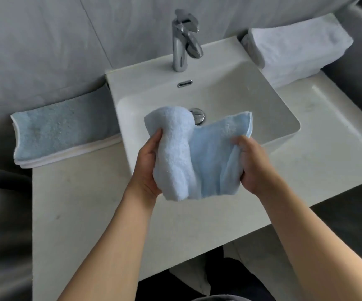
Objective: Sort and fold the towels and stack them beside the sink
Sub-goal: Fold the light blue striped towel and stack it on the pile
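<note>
A light blue towel hangs in the air over the front of the white sink, loosely bunched. My left hand grips its rolled left part from the side. My right hand holds the right edge, fingers curled round the cloth. On the counter left of the sink lies a flat stack of folded blue towels with white edges. A stack of folded white towels sits at the back right of the sink.
A chrome tap stands behind the basin, and the drain plug shows just past the towel. The pale counter runs on both sides of the sink, with dark floor beyond its edges.
</note>
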The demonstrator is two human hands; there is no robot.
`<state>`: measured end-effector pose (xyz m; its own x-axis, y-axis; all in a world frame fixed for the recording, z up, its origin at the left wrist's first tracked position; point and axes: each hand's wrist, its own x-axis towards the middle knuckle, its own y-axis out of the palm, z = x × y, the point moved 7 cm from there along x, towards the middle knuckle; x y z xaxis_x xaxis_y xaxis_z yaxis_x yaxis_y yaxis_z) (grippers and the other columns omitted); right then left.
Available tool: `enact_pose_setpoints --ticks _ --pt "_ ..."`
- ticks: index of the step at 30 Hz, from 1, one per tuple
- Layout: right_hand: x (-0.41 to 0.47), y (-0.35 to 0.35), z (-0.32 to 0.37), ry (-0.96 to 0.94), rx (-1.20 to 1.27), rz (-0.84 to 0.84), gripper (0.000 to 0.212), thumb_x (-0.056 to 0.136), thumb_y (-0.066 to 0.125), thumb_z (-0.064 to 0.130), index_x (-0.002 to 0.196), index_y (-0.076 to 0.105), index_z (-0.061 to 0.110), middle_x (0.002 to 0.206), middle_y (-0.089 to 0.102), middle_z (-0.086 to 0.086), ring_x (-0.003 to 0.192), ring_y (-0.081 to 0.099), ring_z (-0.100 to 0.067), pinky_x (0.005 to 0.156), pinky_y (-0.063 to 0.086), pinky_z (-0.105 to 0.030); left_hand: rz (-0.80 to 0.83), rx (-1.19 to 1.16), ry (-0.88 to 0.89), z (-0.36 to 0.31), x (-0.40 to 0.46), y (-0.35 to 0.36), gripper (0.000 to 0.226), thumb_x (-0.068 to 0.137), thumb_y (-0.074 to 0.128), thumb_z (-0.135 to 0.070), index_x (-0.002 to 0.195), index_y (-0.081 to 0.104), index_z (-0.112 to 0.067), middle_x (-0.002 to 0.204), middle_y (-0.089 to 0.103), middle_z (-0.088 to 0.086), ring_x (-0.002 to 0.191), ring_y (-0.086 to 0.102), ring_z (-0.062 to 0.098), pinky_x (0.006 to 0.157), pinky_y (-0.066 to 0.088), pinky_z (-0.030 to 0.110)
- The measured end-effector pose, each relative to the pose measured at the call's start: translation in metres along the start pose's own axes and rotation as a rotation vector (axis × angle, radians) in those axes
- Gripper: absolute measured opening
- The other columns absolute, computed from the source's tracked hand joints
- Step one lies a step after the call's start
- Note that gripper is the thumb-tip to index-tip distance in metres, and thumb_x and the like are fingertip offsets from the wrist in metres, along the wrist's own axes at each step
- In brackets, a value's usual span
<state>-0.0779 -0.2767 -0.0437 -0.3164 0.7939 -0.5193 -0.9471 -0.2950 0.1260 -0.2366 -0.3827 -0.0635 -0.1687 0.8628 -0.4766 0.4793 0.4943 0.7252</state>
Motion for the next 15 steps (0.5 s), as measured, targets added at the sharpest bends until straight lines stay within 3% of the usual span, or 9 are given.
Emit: enact_pose_setpoints --ticks 3,6,9,15 --pt "0.006 -0.046 0.015 -0.012 -0.031 -0.055 0.019 0.092 0.051 0.017 0.104 0.066 0.019 0.102 0.072 -0.006 0.096 0.069 -0.025 0.078 0.055 -0.035 -0.043 0.089 -0.03 0.019 0.012 0.033 0.044 0.097 0.05 -0.042 0.114 0.074 -0.01 0.118 0.069 0.014 0.115 0.064 0.03 0.102 0.047 0.042" --pt "0.012 -0.067 0.026 -0.041 -0.04 -0.065 0.023 0.095 0.048 0.013 0.111 0.064 0.018 0.105 0.072 -0.005 0.097 0.069 -0.023 0.083 0.056 -0.036 -0.084 0.114 -0.037 0.02 0.015 0.053 0.044 0.096 0.054 -0.043 0.116 0.073 -0.009 0.126 0.066 0.018 0.121 0.061 0.033 0.105 0.046 0.045" --pt "0.026 -0.077 0.032 -0.058 -0.034 -0.095 0.016 0.095 0.054 0.017 0.098 0.068 0.023 0.098 0.075 -0.001 0.095 0.07 -0.023 0.088 0.056 -0.041 -0.081 0.084 -0.022 0.016 0.025 0.067 0.048 0.095 0.054 -0.044 0.125 0.067 -0.008 0.131 0.063 0.017 0.125 0.058 0.032 0.108 0.043 0.046" --pt "0.048 -0.111 0.065 -0.22 -0.087 -0.259 0.022 0.099 0.05 0.02 0.081 0.062 0.023 0.083 0.063 0.005 0.08 0.059 -0.015 0.077 0.05 -0.032 -0.021 0.078 0.025 0.023 0.066 0.107 0.049 0.097 0.047 -0.041 0.13 0.06 -0.007 0.126 0.064 0.017 0.117 0.062 0.032 0.099 0.051 0.044"
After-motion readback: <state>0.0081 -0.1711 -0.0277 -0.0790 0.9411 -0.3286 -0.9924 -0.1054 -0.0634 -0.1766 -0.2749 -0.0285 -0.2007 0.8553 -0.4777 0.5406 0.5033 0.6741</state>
